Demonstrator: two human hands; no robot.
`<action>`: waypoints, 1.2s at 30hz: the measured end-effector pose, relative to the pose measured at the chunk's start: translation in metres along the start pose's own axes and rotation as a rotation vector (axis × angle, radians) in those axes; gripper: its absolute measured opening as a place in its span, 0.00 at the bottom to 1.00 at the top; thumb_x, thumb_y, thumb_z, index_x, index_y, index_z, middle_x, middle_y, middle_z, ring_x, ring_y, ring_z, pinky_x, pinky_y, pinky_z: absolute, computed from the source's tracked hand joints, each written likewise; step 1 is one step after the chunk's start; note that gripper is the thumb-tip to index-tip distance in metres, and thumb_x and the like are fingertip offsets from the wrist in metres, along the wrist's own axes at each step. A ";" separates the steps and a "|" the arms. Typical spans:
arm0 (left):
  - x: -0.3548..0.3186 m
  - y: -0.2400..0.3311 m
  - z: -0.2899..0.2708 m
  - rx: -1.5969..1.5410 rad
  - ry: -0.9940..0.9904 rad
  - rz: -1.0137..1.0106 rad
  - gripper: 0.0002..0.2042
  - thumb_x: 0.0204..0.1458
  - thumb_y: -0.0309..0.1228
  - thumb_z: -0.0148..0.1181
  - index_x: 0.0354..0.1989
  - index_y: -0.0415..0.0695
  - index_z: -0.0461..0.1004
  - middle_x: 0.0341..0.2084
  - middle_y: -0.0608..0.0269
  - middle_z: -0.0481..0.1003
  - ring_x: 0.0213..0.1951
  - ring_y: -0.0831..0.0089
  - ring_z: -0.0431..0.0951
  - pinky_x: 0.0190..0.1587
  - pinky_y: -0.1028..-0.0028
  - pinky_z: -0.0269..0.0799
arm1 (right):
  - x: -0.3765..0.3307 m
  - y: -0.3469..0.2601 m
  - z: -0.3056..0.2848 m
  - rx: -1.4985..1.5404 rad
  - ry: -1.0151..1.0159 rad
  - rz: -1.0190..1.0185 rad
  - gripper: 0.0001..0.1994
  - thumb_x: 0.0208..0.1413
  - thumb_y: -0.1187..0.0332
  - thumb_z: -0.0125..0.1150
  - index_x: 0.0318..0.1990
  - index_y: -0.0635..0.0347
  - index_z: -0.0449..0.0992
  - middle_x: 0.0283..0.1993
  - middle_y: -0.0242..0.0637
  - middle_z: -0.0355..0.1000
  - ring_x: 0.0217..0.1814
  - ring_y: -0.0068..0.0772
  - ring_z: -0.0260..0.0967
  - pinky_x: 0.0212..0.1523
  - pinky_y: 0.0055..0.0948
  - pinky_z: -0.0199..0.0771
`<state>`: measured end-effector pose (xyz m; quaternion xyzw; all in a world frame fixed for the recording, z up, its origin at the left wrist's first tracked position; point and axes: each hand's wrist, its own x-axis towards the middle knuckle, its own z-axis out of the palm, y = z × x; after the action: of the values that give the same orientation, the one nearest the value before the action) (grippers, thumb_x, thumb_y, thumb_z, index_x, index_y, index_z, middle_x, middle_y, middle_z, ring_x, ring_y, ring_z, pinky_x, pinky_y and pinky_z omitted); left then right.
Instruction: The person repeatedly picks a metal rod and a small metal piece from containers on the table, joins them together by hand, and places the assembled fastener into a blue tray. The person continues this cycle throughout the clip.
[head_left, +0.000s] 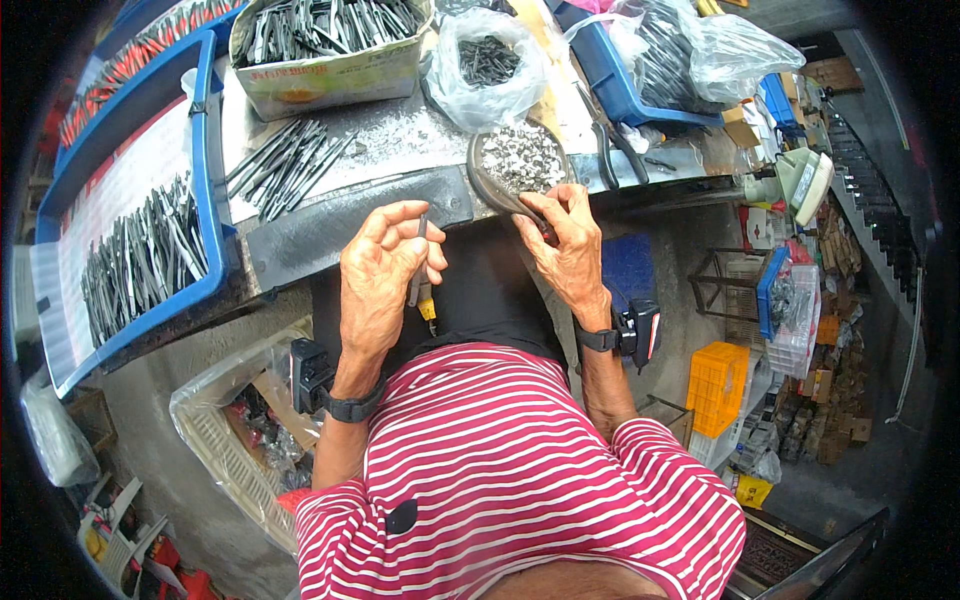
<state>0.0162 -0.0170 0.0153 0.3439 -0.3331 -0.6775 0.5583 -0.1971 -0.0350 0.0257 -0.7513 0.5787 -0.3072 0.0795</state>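
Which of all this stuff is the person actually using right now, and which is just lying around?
In use:
left hand holding a thin dark metal tool
right hand at the round dish of small grey metal bits

Lying about:
blue tray of dark metal tools
cardboard box of metal tools
orange plastic crate

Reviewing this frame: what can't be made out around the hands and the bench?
Head view only:
- Lower end of the thin dark metal piece in the left hand: covered by the fingers.
- What the right hand pinches at the dish of small metal parts: hidden by fingertips.
- Single parts in the dish: too small.
- Blue tray: left end bent and dimmed by the fisheye rim.
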 end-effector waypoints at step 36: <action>0.002 -0.017 0.014 -0.020 -0.087 -0.188 0.14 0.48 0.21 0.58 0.44 0.32 0.67 0.29 0.55 0.73 0.25 0.75 0.75 0.27 0.80 0.73 | 0.035 0.008 -0.012 0.109 -0.375 -0.033 0.07 0.46 0.73 0.57 0.29 0.65 0.65 0.26 0.44 0.62 0.30 0.48 0.63 0.32 0.40 0.61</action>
<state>-0.0046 -0.0158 0.0083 0.3382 -0.3164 -0.7446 0.4806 -0.2058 -0.0668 0.0442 -0.7995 0.5237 -0.1937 0.2214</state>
